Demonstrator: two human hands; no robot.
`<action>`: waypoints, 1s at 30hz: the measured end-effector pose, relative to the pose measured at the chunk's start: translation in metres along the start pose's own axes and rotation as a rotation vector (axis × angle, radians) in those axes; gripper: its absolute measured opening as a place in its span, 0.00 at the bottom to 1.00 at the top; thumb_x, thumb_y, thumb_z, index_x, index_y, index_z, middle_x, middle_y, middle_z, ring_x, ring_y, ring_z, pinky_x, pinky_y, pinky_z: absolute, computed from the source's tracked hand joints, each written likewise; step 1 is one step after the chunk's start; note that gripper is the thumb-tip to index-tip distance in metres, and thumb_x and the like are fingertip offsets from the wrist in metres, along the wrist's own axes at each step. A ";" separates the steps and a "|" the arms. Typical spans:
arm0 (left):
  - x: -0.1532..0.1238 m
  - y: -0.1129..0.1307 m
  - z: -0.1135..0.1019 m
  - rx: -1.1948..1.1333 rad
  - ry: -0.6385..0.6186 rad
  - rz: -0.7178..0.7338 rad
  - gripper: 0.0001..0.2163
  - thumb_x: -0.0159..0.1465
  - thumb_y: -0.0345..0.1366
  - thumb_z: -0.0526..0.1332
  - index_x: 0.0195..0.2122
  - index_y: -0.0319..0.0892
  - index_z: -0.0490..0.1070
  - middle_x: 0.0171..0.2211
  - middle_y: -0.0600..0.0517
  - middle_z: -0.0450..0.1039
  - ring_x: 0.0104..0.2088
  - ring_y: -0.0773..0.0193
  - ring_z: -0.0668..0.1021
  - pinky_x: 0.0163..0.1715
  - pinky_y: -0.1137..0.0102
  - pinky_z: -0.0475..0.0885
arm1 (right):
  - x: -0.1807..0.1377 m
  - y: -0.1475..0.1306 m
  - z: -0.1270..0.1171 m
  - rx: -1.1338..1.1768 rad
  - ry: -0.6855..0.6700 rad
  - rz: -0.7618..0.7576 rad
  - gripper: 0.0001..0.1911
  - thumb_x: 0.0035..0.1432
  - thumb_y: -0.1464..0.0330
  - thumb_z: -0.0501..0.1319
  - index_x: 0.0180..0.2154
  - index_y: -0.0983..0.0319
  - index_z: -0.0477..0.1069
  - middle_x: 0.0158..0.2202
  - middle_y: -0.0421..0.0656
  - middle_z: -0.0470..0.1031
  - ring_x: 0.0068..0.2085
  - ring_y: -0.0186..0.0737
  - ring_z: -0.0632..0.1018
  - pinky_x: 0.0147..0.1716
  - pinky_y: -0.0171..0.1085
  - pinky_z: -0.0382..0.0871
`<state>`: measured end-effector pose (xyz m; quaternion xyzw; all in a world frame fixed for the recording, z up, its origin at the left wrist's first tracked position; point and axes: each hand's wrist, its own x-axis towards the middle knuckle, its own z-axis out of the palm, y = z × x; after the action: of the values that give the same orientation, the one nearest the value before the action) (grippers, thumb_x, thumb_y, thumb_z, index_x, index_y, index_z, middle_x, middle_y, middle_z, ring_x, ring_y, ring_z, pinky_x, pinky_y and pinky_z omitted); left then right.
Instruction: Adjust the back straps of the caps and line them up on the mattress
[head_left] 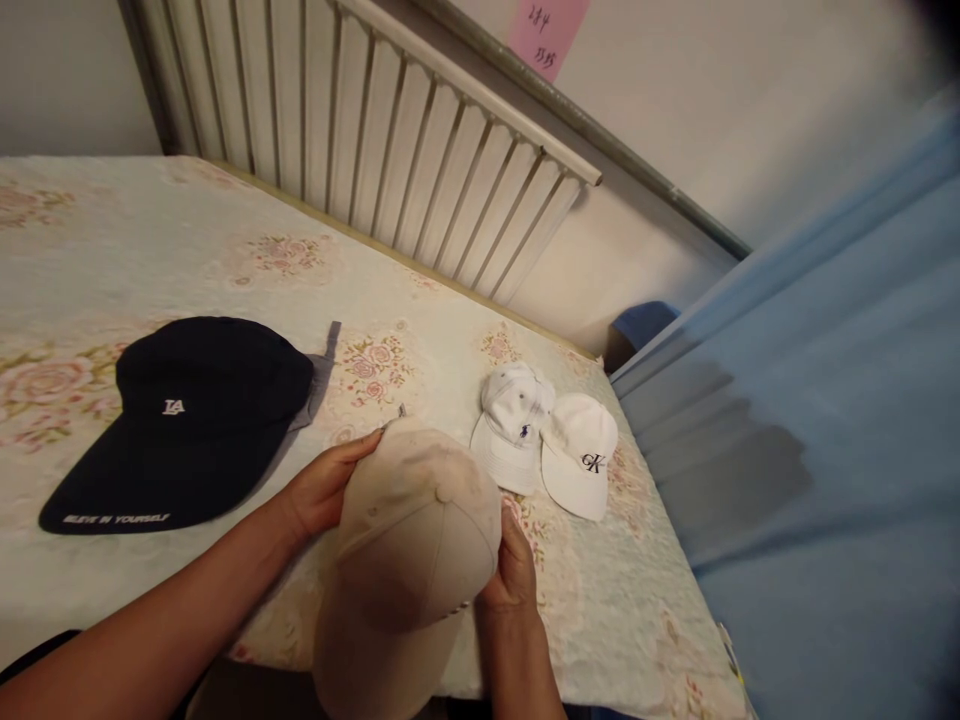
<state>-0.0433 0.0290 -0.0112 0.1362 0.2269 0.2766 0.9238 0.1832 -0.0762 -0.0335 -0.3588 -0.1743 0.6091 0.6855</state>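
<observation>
A beige baseball cap is held over the near edge of a bed with a floral sheet, its brim pointing toward me. My left hand grips the cap's left side, thumb on the crown. My right hand holds its right side, fingers curled against the fabric. A navy cap with white lettering lies flat to the left, with a grey cap partly under it. Two white caps rest side by side just beyond the beige one.
A white ribbed radiator runs along the wall behind the bed. A pink paper note is stuck on the wall above. A blue curtain or panel fills the right side. The bed's right edge drops off near the white caps.
</observation>
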 end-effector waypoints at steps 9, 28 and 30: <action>0.003 -0.001 -0.004 0.050 -0.001 0.005 0.24 0.63 0.44 0.62 0.57 0.35 0.70 0.36 0.43 0.82 0.42 0.49 0.82 0.47 0.60 0.74 | -0.001 -0.001 0.000 0.010 -0.014 -0.021 0.09 0.49 0.62 0.71 0.34 0.55 0.79 0.40 0.39 0.83 0.46 0.43 0.81 0.52 0.41 0.72; 0.002 -0.008 0.012 0.047 -0.008 -0.024 0.17 0.63 0.41 0.61 0.50 0.38 0.75 0.33 0.46 0.81 0.37 0.54 0.82 0.39 0.65 0.76 | 0.006 -0.014 0.007 0.026 0.038 0.011 0.17 0.47 0.61 0.72 0.39 0.59 0.79 0.40 0.43 0.83 0.43 0.43 0.82 0.53 0.44 0.72; 0.002 -0.008 0.013 0.044 -0.005 -0.021 0.17 0.62 0.40 0.61 0.49 0.38 0.75 0.33 0.46 0.81 0.36 0.54 0.82 0.38 0.66 0.76 | 0.005 -0.014 0.007 0.022 0.023 0.010 0.16 0.48 0.61 0.72 0.40 0.60 0.79 0.41 0.44 0.83 0.43 0.43 0.82 0.52 0.44 0.72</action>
<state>-0.0316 0.0222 -0.0044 0.1547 0.2323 0.2616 0.9239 0.1892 -0.0698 -0.0202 -0.3591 -0.1578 0.6103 0.6882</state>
